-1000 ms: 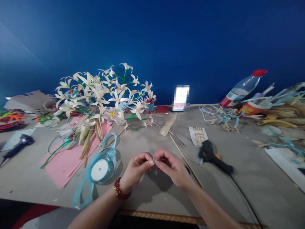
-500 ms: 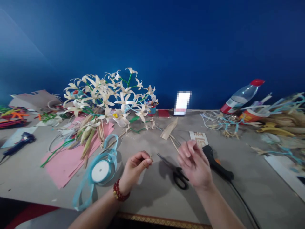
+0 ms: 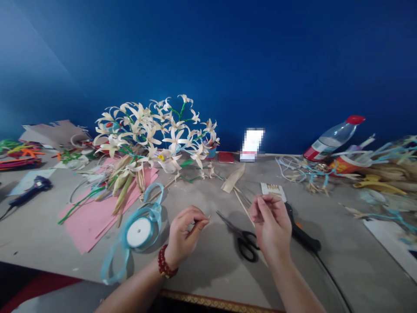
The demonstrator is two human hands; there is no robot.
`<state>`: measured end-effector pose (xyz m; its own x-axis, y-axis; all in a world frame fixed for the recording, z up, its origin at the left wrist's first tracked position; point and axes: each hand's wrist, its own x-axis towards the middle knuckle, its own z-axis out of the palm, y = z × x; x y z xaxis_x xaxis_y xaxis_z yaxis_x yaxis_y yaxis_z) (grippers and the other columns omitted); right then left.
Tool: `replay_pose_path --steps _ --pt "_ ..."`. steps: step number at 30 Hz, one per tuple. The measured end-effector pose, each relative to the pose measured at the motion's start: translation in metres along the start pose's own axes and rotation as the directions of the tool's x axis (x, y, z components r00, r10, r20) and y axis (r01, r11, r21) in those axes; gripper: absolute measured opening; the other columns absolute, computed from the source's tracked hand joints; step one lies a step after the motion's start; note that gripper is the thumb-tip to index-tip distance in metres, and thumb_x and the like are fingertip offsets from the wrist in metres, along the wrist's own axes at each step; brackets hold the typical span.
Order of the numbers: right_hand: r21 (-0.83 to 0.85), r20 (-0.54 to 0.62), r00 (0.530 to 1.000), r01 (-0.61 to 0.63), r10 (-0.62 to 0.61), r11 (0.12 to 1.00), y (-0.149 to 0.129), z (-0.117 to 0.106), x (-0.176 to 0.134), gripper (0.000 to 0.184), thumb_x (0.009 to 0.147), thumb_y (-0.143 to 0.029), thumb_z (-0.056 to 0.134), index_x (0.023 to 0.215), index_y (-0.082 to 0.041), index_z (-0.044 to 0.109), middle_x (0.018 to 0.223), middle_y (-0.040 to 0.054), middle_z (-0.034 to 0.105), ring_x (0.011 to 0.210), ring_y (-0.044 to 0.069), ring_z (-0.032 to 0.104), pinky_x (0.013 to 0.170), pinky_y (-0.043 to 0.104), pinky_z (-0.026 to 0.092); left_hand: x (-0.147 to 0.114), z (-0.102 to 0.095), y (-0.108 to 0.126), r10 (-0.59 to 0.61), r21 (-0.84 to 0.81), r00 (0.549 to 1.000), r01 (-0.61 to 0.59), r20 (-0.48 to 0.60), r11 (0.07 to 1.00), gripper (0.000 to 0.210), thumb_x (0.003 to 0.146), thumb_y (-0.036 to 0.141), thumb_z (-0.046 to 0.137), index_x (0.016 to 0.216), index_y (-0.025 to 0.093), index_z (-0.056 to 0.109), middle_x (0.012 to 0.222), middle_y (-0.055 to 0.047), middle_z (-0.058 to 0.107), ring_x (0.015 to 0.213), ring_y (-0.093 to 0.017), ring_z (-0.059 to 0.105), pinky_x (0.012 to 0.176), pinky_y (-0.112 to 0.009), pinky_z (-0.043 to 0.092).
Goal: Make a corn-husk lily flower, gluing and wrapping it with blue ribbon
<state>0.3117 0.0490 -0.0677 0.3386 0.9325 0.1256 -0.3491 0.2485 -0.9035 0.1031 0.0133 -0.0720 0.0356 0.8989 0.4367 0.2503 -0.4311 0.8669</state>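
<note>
My left hand point(image 3: 187, 234), with a red bead bracelet at its wrist, pinches a tiny pale piece point(image 3: 209, 217) between thumb and fingertips. What the piece is cannot be made out. Across from it, my right hand point(image 3: 273, 224) is held up with thumb and fingers pressed together; anything between them is too small to see. Black-handled scissors point(image 3: 244, 241) lie on the table between the hands, blades pointing away to the left. Behind the right hand are a dried husk piece point(image 3: 233, 179) and a thin stick, partly hidden. A black glue gun point(image 3: 302, 234) rests just right of that hand.
A blue ribbon spool point(image 3: 139, 232) lies left of my hands, near pink paper sheets point(image 3: 81, 230). White husk flowers point(image 3: 151, 134) on green stems stand behind. At the right are a tilted bottle point(image 3: 335, 137) and a paper cup point(image 3: 350, 163). A blue glue gun point(image 3: 31, 191) lies far left.
My right hand has turned and its loosely raised fingers have closed together, moving slightly right. My left hand still pinches the small piece. The whole view has shifted a little.
</note>
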Motion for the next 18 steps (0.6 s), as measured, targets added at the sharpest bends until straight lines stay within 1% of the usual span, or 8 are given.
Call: replay_pose_path --steps 3,5,7,9,13,15,16,18 --pt "-0.03 -0.014 0.998 -0.058 0.058 0.998 0.003 -0.002 0.005 0.023 0.078 -0.029 0.075 0.09 -0.023 0.057 0.077 -0.0038 0.058 0.055 0.009 0.05 0.051 0.022 0.039 -0.001 0.0 0.0 -0.009 -0.016 1.0 0.008 -0.006 1.0 0.012 0.083 0.012 0.067 0.081 0.022 0.073 0.076 -0.006 0.069 0.075 -0.021 0.062 0.073 -0.031 0.045" --pt "-0.11 0.03 0.994 -0.102 0.106 0.989 0.008 -0.003 0.005 0.023 0.08 -0.031 0.074 0.095 -0.023 0.058 0.08 -0.0035 0.058 0.056 0.009 0.051 0.053 0.023 0.04 -0.001 -0.001 0.0 -0.031 -0.036 0.999 0.031 -0.015 0.999 0.01 0.082 0.013 0.068 0.079 0.021 0.073 0.076 -0.006 0.069 0.076 -0.021 0.062 0.074 -0.031 0.045" --pt "-0.221 0.141 0.979 -0.111 0.144 0.969 0.012 -0.003 0.0 0.021 0.083 -0.034 0.071 0.096 -0.022 0.059 0.081 -0.0025 0.058 0.058 0.011 0.052 0.055 0.024 0.042 0.0 -0.001 -0.001 -0.073 -0.076 0.997 0.072 -0.017 0.995 0.007 0.082 0.015 0.069 0.077 0.02 0.072 0.075 -0.006 0.067 0.076 -0.02 0.061 0.073 -0.03 0.044" --pt "-0.319 0.293 0.941 -0.072 0.171 0.945 0.014 0.0 -0.008 0.02 0.085 -0.035 0.068 0.098 -0.021 0.06 0.083 -0.0004 0.059 0.063 0.012 0.053 0.057 0.025 0.044 0.001 0.0 -0.003 -0.157 -0.171 0.987 0.158 0.017 0.973 0.008 0.083 0.02 0.07 0.074 0.019 0.071 0.073 -0.004 0.064 0.072 -0.018 0.058 0.07 -0.028 0.042" --pt "-0.399 0.589 0.777 0.041 0.221 0.916 0.014 0.008 -0.025 0.034 0.087 -0.029 0.066 0.119 -0.022 0.056 0.083 0.0 0.059 0.071 0.015 0.058 0.067 0.027 0.049 0.002 0.004 -0.009 -0.393 -0.465 0.907 0.417 0.153 0.781 0.016 0.081 0.029 0.073 0.071 0.017 0.068 0.067 0.001 0.057 0.063 -0.012 0.049 0.062 -0.024 0.039" --pt "-0.432 0.666 0.709 0.114 0.231 0.895 0.014 0.011 -0.031 0.038 0.086 -0.027 0.066 0.123 -0.023 0.055 0.084 0.0002 0.062 0.074 0.016 0.06 0.072 0.03 0.05 0.001 0.008 -0.01 -0.459 -0.548 0.865 0.489 0.203 0.679 0.018 0.078 0.031 0.077 0.071 0.016 0.068 0.067 0.001 0.056 0.063 -0.011 0.048 0.063 -0.023 0.039" --pt "-0.455 0.676 0.703 0.159 0.224 0.876 0.015 0.012 -0.032 0.036 0.087 -0.027 0.066 0.121 -0.023 0.056 0.088 0.0012 0.063 0.075 0.017 0.062 0.073 0.031 0.05 0.001 0.01 -0.011 -0.479 -0.57 0.849 0.511 0.222 0.643 0.019 0.076 0.031 0.078 0.071 0.016 0.068 0.067 0.001 0.057 0.063 -0.011 0.048 0.064 -0.022 0.039" --pt "-0.505 0.661 0.726 0.244 0.189 0.828 0.016 0.013 -0.035 0.027 0.087 -0.03 0.066 0.112 -0.022 0.059 0.092 0.003 0.065 0.076 0.018 0.062 0.074 0.032 0.049 0.001 0.015 -0.011 -0.508 -0.602 0.823 0.546 0.254 0.583 0.021 0.074 0.031 0.08 0.071 0.015 0.067 0.067 0.002 0.057 0.064 -0.01 0.048 0.064 -0.022 0.039"
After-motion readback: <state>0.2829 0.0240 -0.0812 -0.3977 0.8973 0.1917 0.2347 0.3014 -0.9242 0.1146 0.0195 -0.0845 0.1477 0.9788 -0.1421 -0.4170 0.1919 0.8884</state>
